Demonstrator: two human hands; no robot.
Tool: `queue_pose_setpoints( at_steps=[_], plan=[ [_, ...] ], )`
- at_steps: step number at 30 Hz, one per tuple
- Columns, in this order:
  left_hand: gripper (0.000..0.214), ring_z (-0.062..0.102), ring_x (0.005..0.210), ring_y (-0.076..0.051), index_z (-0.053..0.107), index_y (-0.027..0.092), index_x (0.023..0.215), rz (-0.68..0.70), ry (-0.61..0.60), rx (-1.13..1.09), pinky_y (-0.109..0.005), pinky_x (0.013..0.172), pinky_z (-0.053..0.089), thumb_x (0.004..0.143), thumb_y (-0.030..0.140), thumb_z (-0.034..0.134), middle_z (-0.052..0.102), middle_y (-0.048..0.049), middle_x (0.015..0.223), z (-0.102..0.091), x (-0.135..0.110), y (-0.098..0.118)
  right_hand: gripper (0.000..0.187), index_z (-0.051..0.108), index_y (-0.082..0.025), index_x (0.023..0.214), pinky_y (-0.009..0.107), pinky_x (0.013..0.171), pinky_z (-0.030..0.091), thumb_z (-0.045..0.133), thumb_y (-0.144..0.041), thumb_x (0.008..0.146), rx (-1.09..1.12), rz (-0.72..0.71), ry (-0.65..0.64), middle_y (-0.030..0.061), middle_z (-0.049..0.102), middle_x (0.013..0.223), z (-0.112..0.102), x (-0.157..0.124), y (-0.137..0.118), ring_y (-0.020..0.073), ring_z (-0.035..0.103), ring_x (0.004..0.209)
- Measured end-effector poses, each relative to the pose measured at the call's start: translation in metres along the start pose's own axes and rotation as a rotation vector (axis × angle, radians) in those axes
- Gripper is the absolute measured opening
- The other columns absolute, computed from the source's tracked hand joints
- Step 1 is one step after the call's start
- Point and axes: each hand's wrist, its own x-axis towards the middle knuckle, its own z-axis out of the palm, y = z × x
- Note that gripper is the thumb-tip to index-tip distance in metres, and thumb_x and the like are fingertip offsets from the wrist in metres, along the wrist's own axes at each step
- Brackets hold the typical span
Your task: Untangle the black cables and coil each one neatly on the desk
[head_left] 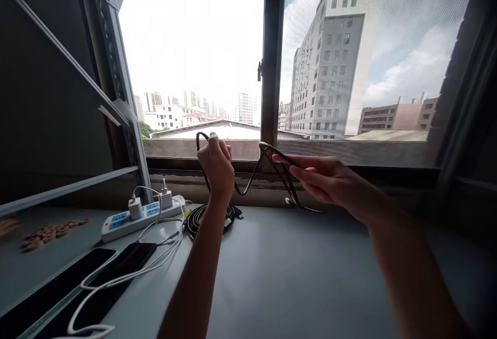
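A thin black cable (254,176) hangs in loose bends between my two hands above the table, in front of the window. My left hand (216,163) is closed in a fist around it, and a small loop stands up on the hand's left side. Further right, my right hand (330,177) pinches the cable between thumb and fingers, with the fingers pointing left. From there a doubled stretch drops to the back of the table. A coil of black cable (191,224) with a dark plug (238,214) lies behind my left forearm, which partly hides it.
A white power strip (116,231) with two chargers stands at the back left. White charging cables (128,278) cross two dark flat devices (132,259). Small brown pieces (48,235) lie far left, near a blurred skin-toned shape (8,226). A metal rack post (134,116) rises beside the window.
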Motion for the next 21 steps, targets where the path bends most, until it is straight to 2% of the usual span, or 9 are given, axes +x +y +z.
queue_pose_setpoints(
  at_steps=[2,5,12,14,17,21],
  plan=[
    [0.053,0.019,0.033,-0.006,0.023,0.017,0.037,-0.026,0.014,0.023,-0.020,0.038,0.022,0.088,0.013,0.035,0.016,0.0055,0.036,0.000,0.000,-0.008,0.044,0.055,-0.014,0.126,0.018,0.037,0.018,0.052,-0.033,0.087,-0.056,0.032,-0.113,-0.0078,0.027,0.046,0.004,-0.002,-0.001,0.0053,0.023,0.039],
    [0.053,0.019,0.033,-0.005,0.022,0.016,0.037,-0.069,0.040,0.017,-0.018,0.039,0.023,0.088,0.012,0.034,0.016,0.0055,0.036,-0.001,0.002,-0.012,0.045,0.052,-0.017,0.130,0.017,0.037,0.020,0.050,-0.034,0.089,-0.125,0.082,-0.217,-0.0073,0.029,0.048,0.005,-0.004,0.002,0.0055,0.024,0.040],
    [0.056,0.016,0.032,-0.004,0.019,0.015,0.037,-0.026,-0.035,-0.101,-0.017,0.036,0.021,0.091,0.012,0.031,0.014,0.0051,0.036,0.003,0.000,0.013,0.042,0.052,-0.017,0.130,0.019,0.045,0.030,0.047,-0.031,0.090,-0.333,0.174,-0.319,-0.0036,0.043,0.053,0.012,0.003,0.016,0.0081,0.036,0.047],
    [0.055,0.016,0.031,-0.004,0.018,0.015,0.037,-0.032,-0.061,-0.119,-0.018,0.036,0.020,0.091,0.011,0.030,0.014,0.0050,0.036,0.005,-0.002,0.018,0.040,0.053,-0.018,0.129,0.019,0.044,0.031,0.045,-0.029,0.091,-0.423,0.218,-0.306,-0.0028,0.048,0.053,0.017,0.006,0.020,0.0092,0.040,0.047],
    [0.056,0.015,0.031,-0.004,0.019,0.015,0.037,-0.045,-0.086,-0.123,-0.019,0.035,0.018,0.091,0.011,0.031,0.013,0.0049,0.036,0.007,-0.006,0.024,0.038,0.054,-0.019,0.127,0.019,0.044,0.032,0.042,-0.028,0.092,-0.533,0.263,-0.211,-0.0025,0.053,0.052,0.022,0.010,0.025,0.0104,0.044,0.048],
    [0.056,0.016,0.031,-0.004,0.018,0.016,0.037,-0.038,-0.104,-0.107,-0.020,0.034,0.019,0.092,0.015,0.032,0.013,0.0046,0.037,0.007,-0.008,0.029,0.037,0.053,-0.018,0.128,0.020,0.047,0.034,0.041,-0.027,0.093,-0.569,0.297,-0.134,-0.0021,0.058,0.056,0.023,0.014,0.031,0.0111,0.047,0.050]
  ],
)
